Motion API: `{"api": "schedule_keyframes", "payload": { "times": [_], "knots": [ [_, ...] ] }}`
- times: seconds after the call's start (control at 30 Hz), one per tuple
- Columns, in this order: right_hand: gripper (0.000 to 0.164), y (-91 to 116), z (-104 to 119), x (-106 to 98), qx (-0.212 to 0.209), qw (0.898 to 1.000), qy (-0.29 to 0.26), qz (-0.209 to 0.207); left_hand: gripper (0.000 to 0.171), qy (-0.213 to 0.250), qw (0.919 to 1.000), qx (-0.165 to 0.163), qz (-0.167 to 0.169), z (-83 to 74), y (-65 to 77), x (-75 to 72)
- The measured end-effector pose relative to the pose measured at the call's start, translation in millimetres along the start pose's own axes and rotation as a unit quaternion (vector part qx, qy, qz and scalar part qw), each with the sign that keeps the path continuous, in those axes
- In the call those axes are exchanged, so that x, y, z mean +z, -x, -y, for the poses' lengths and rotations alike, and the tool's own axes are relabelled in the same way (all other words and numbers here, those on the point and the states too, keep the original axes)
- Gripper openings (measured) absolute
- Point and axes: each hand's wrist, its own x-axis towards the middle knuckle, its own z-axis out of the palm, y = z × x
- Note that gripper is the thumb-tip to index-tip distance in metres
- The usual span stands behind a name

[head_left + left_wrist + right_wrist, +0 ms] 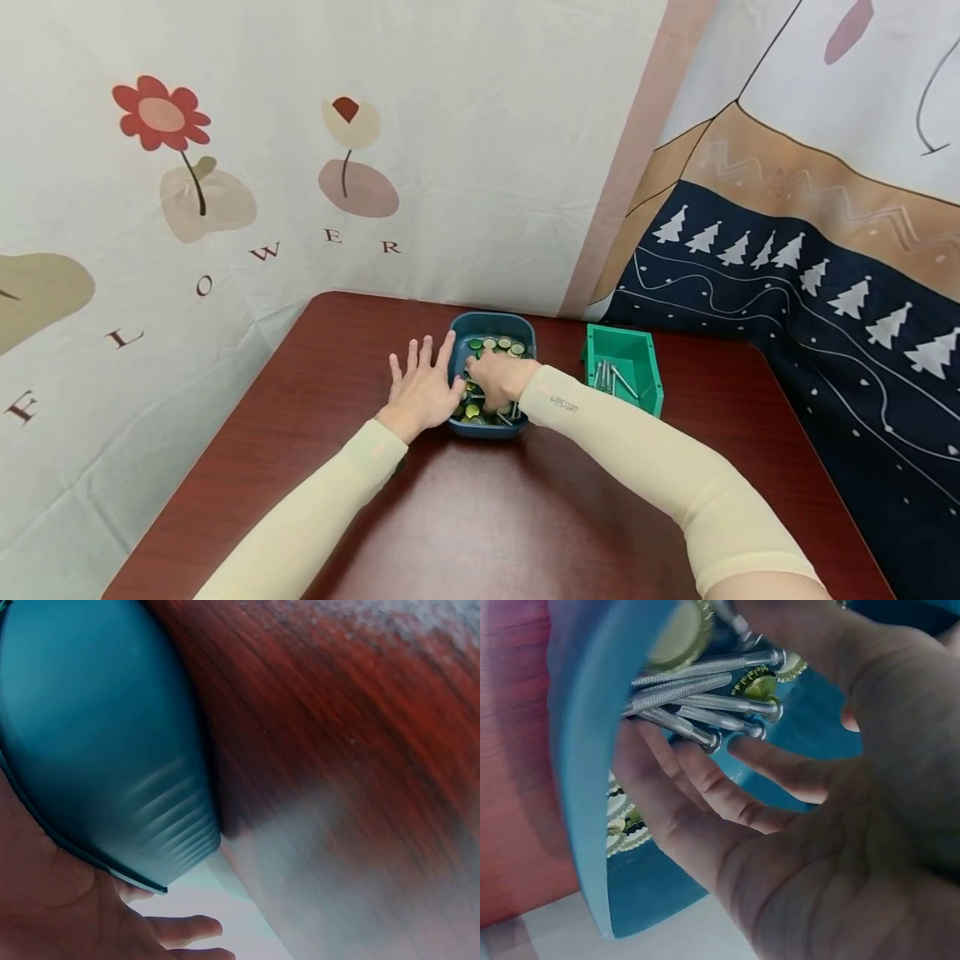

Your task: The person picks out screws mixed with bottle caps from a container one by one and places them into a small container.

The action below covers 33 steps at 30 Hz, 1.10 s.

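Note:
A blue plastic bin [489, 320] on the table holds bottle caps [490, 343] and several knurled metal rods [697, 694]. My left hand [423, 393] rests against the bin's left side, its fingers straight and spread. In the left wrist view the palm [52, 892] lies along the bin's rim. My right hand [501, 377] reaches down into the bin. Its fingers [712, 780] extend to the bunch of rods, touching their near ends, while the thumb side stays apart from them. The head view hides part of the contents behind this hand.
To the right, a green box [651, 358] holds several similar metal rods [603, 377], partly behind the right sleeve [600, 417]. The brown table [480, 517] ends near a printed cloth wall [480, 167], with a dark patterned cloth [825, 367] at the right.

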Motion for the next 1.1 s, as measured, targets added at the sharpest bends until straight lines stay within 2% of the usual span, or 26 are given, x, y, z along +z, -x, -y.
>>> {"api": "schedule_keyframes", "payload": {
  "times": [0.2,0.27,0.3,0.37,0.5,0.53,0.57,0.6,0.8,0.83,0.97,1.0,1.1],
  "knots": [
    [0.082,-11,-5,0,-0.008,1.0,0.003,0.008,0.086,0.0,1.0,-0.001,-0.001,0.1,0.3,-0.5],
    [0.083,-17,-7,0,-0.009,1.0,0.007,0.021,0.086,-0.001,1.0,-0.001,0.0,0.4,0.5,-1.1],
    [0.086,-35,-16,12,-0.011,1.0,0.01,0.022,0.086,-0.002,1.0,-0.002,0.001,0.3,0.6,-1.4],
    [0.089,-39,-17,11,-0.007,0.999,0.006,0.034,0.086,-0.004,1.0,-0.002,0.002,0.4,0.3,-1.4],
    [0.095,-38,-18,8,0.004,0.999,-0.008,0.048,0.087,-0.003,1.0,-0.003,0.002,0.1,0.6,-1.6],
    [0.094,-21,-10,-4,0.009,0.998,-0.012,0.055,0.086,-0.001,1.0,-0.003,0.002,0.1,0.5,-1.2],
    [0.095,-19,-10,-5,0.008,0.998,-0.017,0.055,0.086,0.001,1.0,-0.003,0.003,0.1,0.4,-0.8],
    [0.091,-17,-10,-6,0.007,0.998,-0.022,0.052,0.086,0.004,1.0,-0.003,0.003,0.2,0.5,-0.5],
    [0.019,-19,-22,-10,-0.011,0.998,-0.058,0.033,0.085,0.01,1.0,0.0,0.001,-0.3,1.1,-1.1],
    [0.016,-20,-24,-11,-0.016,0.997,-0.067,0.027,0.085,0.01,1.0,0.0,0.0,-0.1,1.4,-1.5],
    [0.029,-16,-35,-15,-0.04,0.991,-0.127,-0.014,0.085,0.015,0.9999,-0.001,-0.001,1.1,2.0,-1.9],
    [0.029,-25,-44,-7,-0.051,0.989,-0.138,-0.029,0.085,0.017,0.9999,-0.001,0.0,1.1,2.0,-1.9],
    [0.028,-22,-51,-9,-0.061,0.981,-0.173,-0.057,0.085,0.017,0.9999,0.001,0.001,1.0,1.7,-1.6]
  ]
}}
